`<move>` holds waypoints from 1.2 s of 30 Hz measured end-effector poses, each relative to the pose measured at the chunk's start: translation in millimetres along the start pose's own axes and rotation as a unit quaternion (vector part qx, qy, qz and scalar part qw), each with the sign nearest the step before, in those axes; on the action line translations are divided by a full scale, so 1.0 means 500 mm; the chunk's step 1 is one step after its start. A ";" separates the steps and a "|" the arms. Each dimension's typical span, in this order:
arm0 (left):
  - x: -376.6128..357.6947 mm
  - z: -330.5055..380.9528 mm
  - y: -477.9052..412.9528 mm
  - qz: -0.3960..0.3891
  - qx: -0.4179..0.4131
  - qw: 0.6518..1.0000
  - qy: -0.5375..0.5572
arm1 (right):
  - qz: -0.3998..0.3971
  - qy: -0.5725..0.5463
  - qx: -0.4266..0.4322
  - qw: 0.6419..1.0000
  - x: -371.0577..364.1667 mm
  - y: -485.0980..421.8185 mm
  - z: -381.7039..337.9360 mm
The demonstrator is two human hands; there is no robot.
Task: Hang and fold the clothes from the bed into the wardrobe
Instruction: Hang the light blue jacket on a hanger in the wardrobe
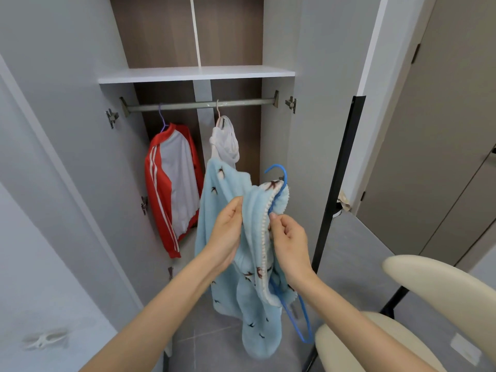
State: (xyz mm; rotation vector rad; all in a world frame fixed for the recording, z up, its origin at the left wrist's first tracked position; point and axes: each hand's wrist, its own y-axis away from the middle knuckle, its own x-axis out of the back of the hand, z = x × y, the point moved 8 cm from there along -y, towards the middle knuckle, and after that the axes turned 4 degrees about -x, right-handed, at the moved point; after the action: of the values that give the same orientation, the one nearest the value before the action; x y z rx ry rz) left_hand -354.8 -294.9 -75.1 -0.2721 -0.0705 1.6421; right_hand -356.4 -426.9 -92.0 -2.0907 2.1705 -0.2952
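Note:
A fluffy light-blue garment (252, 304) with small dark bird prints hangs in front of the open wardrobe. My left hand (228, 232) grips its fabric on the left side. My right hand (288, 242) pinches its white-trimmed edge. A blue hanger (304, 326) sits partly inside the garment, its hook sticking out at the top and its lower bar showing below. On the wardrobe rail (198, 104) hang a red and grey jacket (174, 183) on a purple hanger and a white garment (225, 140) on a pale hanger.
A white shelf (196, 73) runs above the rail. The wardrobe doors (61, 157) stand open on both sides. A black stand post (338, 189) rises at the right. A cream chair (418, 312) is at the lower right. The floor is grey tile.

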 end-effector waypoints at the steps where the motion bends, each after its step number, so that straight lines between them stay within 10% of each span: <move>1: -0.006 -0.002 0.004 -0.015 0.001 1.000 -0.013 | 0.004 -0.005 0.010 1.000 0.000 0.002 -0.005; 8: -0.053 0.098 0.005 -0.121 -0.190 0.911 -0.344 | -0.011 0.026 0.091 0.995 0.013 -0.008 -0.070; 13: -0.025 0.092 -0.023 -0.195 -0.170 0.859 -0.442 | -0.027 0.012 0.081 0.996 0.003 0.004 -0.067; 20: -0.023 0.143 -0.035 -0.107 -0.314 0.713 -0.617 | -0.036 0.018 0.086 0.996 -0.014 0.016 -0.081; 27: 0.047 0.142 -0.073 -0.045 -0.231 0.811 -0.536 | -0.215 0.029 -0.037 0.976 -0.034 0.015 -0.059; 36: 0.049 0.133 -0.062 -0.062 -0.243 0.828 -0.502 | -0.100 0.114 0.048 0.987 -0.061 0.048 -0.026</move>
State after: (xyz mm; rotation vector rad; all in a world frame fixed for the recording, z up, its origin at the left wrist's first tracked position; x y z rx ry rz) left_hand -340.7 -260.0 -7.5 0.2463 -1.2942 1.4518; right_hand -381.3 -394.8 -86.1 -2.3231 2.0124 -0.6744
